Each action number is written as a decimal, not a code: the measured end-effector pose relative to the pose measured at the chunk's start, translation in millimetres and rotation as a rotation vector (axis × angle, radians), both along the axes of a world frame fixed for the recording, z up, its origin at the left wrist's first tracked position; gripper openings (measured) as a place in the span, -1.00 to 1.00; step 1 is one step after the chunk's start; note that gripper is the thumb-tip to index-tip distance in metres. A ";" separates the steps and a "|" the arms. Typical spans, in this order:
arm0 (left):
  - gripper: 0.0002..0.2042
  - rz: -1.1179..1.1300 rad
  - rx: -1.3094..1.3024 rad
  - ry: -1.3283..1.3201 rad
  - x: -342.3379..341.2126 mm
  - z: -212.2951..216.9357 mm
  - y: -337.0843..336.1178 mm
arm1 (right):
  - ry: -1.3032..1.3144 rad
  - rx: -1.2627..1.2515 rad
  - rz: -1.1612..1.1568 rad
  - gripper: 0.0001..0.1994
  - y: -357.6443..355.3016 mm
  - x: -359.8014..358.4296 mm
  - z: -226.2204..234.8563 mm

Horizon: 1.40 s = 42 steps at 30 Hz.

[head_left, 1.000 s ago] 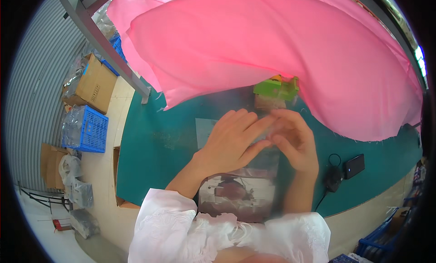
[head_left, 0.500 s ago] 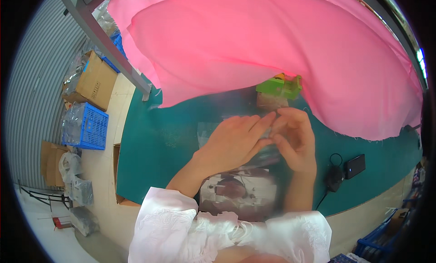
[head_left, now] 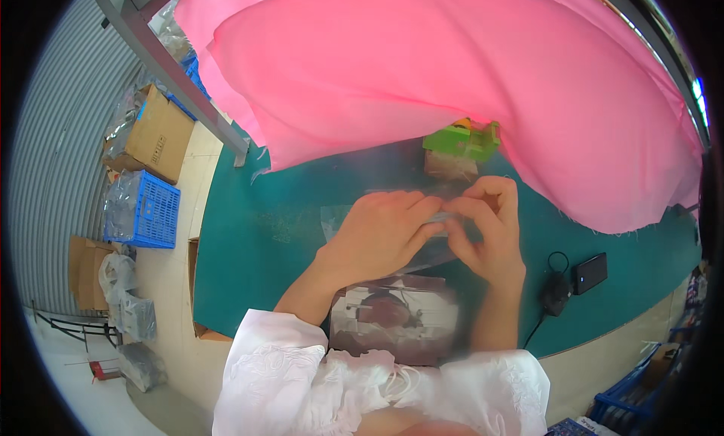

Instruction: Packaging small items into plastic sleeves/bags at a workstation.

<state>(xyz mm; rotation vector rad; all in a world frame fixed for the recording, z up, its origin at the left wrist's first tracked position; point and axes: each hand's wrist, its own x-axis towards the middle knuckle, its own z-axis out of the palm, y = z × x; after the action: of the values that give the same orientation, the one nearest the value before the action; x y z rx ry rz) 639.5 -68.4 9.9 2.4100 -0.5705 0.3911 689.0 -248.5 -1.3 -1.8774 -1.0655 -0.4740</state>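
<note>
Above the green table my left hand [head_left: 385, 232] is closed, with thumb and forefinger pinching the edge of a clear plastic bag [head_left: 428, 261]. Facing it, my right hand [head_left: 490, 229] has its fingers curled in, and their tips meet the same plastic close to my left fingertips. Part of the bag shows below the hands and to the left of my left wrist; my fingers hide much of its edge. Nearer to me, under my forearms, lies a flat box-like thing [head_left: 392, 319] with a dark and whitish surface.
A pink cloth [head_left: 392, 67] hangs over the table's far side. Beneath its edge stands a green box [head_left: 452, 142] on a brown block [head_left: 450, 166]. A black device [head_left: 590, 275] and a cabled black piece [head_left: 556, 294] lie right. Blue crate [head_left: 154, 210] and carton [head_left: 160, 134] stand left.
My right fingers have curled in, and their tips have come down against the plastic beside my left fingertips. My left hand has shifted slightly left.
</note>
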 end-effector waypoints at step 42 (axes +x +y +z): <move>-0.67 -0.122 0.002 0.302 15.2 -17.2 7.5 | 0.178 -0.170 -0.002 -0.91 -29.6 13.5 8.7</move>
<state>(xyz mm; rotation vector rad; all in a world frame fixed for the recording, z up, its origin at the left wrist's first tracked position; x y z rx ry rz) 654.8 -60.9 -7.3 2.3606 -0.5761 -0.0270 702.4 -278.1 7.4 -2.0277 -1.0108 -0.2175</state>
